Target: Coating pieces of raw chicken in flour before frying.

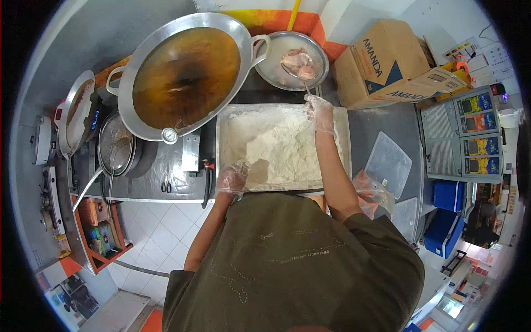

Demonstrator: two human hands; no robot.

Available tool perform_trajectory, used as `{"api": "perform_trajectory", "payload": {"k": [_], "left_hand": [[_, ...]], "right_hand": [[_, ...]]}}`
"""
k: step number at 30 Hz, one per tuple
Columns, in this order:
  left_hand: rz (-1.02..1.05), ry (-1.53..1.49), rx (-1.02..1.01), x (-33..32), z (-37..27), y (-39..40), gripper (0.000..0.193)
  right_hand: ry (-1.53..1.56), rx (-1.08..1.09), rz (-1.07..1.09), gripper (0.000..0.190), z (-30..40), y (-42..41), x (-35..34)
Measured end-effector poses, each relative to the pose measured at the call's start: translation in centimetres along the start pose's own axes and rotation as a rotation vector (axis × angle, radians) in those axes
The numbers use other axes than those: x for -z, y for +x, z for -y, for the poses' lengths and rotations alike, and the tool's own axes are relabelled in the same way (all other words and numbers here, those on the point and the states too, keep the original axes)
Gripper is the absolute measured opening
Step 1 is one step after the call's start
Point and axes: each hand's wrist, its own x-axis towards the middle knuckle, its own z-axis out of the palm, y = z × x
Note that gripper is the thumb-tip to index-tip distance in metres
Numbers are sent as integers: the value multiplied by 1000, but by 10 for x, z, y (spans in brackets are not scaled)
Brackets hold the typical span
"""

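Note:
Both hands wear clear plastic gloves. My right hand (319,110) is closed on the handle of a metal strainer or ladle (306,86), whose head holds raw meat pieces (299,62) over a round metal bowl of cloudy liquid (271,74). Below it lies a rectangular metal tray (220,124) filled with pale flour (286,153). My left hand (233,177) is at the tray's near left corner, its fingers by the flour; whether they grip the rim is unclear. A large wok of brown oil (186,79) stands left of the bowl, with a dial thermometer (169,135) at its near rim.
Cardboard boxes (381,66) stand back right. Plastic lids (388,164) and a clear plastic bag (371,193) lie right of the tray. To the left are scissors (166,185), a black hose (207,182) and a wire strainer (118,145) on a pot. The wok handle overhangs the bowl.

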Motion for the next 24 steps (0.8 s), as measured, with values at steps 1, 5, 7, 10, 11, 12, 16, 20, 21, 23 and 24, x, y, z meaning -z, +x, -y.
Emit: {"api": "perform_trajectory", "payload": {"k": [1,5,7,10,11,12,16,20,21,23,24], "left_hand": [[-1,0,3,0,2,0,31],[-55,23,-43,-9,5,-2,33],[-42,71,-35,-22,13,-1,33],[-89,94,-67,-34,21,-1,32],[-96,58,-60,-32,19,-1,32],[-105,22,-54,-23,14,0,32],[-193,-14,-102,-5,3,-2,35],[-72,2,-39,-9,6,-5,31],[-145,-25,-97,-11,8,-5,29],[-89,0,-59,-9,7,-1,28],[-30,25,-11,-11,7,-4,28]], "right_hand": [[21,-10,-8,11,2,-7,-3],[-29,207,63,13,44,-21,-9],[22,234,62,14,67,-15,-16],[53,281,53,17,90,-24,-23],[32,298,46,18,92,-27,-24],[33,302,43,18,89,-28,-23],[58,191,43,14,53,-29,-13],[-47,71,32,13,14,-30,3],[-98,77,21,14,4,-30,6],[-56,50,83,16,-11,-38,20],[-126,20,28,16,-12,-57,23]]}}
